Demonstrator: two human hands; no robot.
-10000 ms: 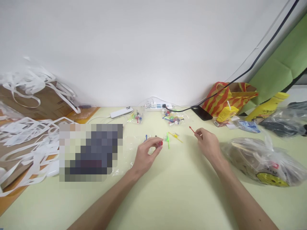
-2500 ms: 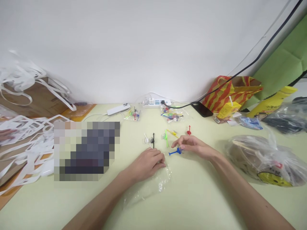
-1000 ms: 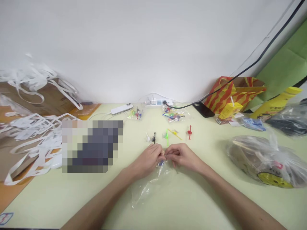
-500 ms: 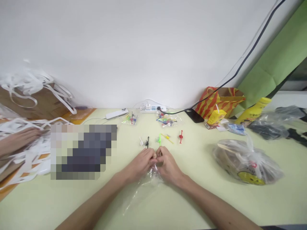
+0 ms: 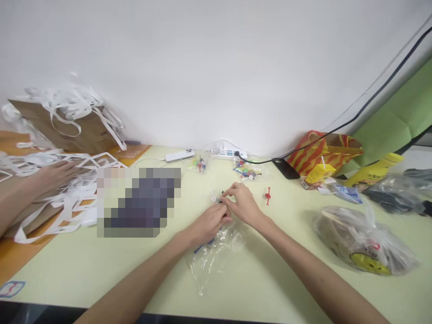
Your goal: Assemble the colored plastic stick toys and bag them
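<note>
My left hand point(image 5: 212, 222) is closed on the top of a clear plastic bag point(image 5: 211, 265), which spreads out below it on the table. A blue piece point(image 5: 204, 245) shows in the bag, partly covered by that hand. My right hand point(image 5: 243, 203) reaches across just above, thumb and fingertips pinched at a small black arrow-shaped piece point(image 5: 222, 193), mostly hidden by the fingers. Beside it lies a small white piece point(image 5: 213, 196). A red arrow-shaped piece with a round middle point(image 5: 267, 196) lies to the right of my right hand.
Bags of small coloured parts point(image 5: 249, 171) lie near a power strip point(image 5: 227, 153). A phone point(image 5: 285, 168), juice box point(image 5: 317, 175) and knotted plastic bag point(image 5: 364, 243) are at right. At left, another person's hand point(image 5: 56, 177) rests on white straps point(image 5: 37, 220).
My right hand has left the bag and moved up to the black piece. The left keeps the bag, where blue now shows. The view has shifted left.
</note>
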